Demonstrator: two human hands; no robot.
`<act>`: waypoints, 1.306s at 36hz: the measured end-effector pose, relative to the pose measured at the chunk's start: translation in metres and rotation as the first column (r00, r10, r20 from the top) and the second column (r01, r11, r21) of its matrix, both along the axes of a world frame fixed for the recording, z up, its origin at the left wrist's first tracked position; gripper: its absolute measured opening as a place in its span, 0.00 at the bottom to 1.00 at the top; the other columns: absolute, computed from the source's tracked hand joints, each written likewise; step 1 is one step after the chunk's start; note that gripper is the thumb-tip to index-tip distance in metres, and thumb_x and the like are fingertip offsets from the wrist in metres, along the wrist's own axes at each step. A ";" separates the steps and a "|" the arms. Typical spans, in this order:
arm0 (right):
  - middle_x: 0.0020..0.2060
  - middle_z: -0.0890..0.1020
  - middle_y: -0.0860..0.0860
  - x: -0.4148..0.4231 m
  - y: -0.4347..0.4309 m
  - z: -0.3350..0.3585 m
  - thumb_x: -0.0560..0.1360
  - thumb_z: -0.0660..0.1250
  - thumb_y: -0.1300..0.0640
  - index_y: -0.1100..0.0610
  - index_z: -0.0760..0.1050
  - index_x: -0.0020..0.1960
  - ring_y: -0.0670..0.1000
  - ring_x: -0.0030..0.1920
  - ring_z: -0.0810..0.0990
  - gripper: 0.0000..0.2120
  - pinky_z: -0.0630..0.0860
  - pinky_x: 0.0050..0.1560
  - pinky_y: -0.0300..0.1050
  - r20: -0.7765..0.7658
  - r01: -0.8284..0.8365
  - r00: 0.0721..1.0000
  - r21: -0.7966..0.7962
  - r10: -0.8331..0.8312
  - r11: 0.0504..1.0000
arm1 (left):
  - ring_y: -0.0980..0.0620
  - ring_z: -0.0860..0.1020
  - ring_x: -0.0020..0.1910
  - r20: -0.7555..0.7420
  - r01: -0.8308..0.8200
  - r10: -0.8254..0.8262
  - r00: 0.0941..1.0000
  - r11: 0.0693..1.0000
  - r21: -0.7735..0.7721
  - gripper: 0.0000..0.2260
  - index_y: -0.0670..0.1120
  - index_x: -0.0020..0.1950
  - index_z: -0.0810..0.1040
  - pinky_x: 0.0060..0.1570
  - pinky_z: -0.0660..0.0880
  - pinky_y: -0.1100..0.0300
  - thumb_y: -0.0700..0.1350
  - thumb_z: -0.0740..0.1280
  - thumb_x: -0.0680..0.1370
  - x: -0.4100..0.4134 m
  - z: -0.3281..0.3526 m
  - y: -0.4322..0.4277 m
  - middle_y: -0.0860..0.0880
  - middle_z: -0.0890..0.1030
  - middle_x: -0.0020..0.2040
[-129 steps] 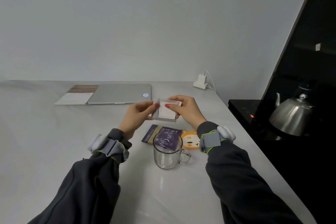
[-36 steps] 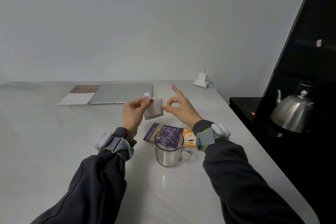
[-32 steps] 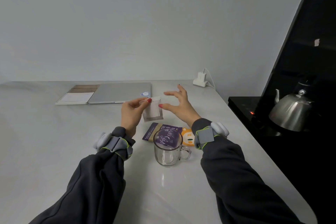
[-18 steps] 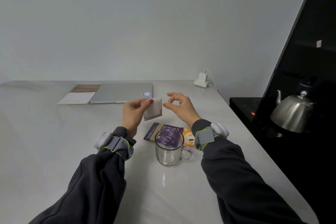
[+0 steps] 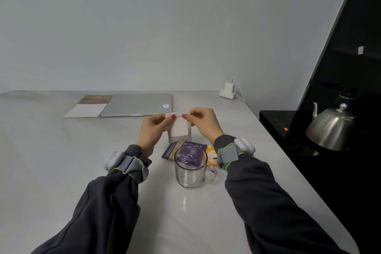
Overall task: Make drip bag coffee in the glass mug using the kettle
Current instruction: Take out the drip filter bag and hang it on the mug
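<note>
A white drip bag [image 5: 179, 129] hangs upright in the air above the table, pinched along its top edge by both hands. My left hand [image 5: 151, 130] grips the top left corner, and my right hand [image 5: 203, 122] grips the top right. Below and nearer to me stands the empty glass mug [image 5: 190, 168], its handle pointing right. A purple wrapper [image 5: 181, 150] lies flat just behind the mug. The steel kettle [image 5: 332, 130] sits on the black cooktop [image 5: 274, 119] at the right.
A closed silver laptop [image 5: 137, 105] and a spiral notebook [image 5: 87, 108] lie at the back of the pale table [image 5: 51, 161]. A white charger [image 5: 228, 89] is plugged in by the wall. An orange coaster [image 5: 211, 155] lies behind my right wrist. A red light [image 5: 285, 129] glows on the cooktop.
My right hand, which was off the drip bag with fingers apart, has come back and pinched its top edge. The bag now hangs square between both hands.
</note>
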State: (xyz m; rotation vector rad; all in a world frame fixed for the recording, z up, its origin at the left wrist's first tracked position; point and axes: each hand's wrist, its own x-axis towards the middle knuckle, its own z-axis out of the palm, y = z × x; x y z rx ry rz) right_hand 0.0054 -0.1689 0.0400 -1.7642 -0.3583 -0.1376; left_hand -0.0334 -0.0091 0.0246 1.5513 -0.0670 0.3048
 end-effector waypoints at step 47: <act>0.33 0.67 0.50 -0.008 0.015 0.018 0.81 0.57 0.58 0.57 0.65 0.38 0.46 0.35 0.65 0.12 0.62 0.32 0.34 -0.030 -0.090 0.995 0.071 0.092 0.993 | 0.51 0.80 0.37 -0.014 0.147 -0.148 0.989 0.987 -0.060 0.11 0.38 0.52 0.83 0.32 0.75 0.64 0.44 0.70 0.75 0.001 0.020 -0.017 0.42 0.84 0.42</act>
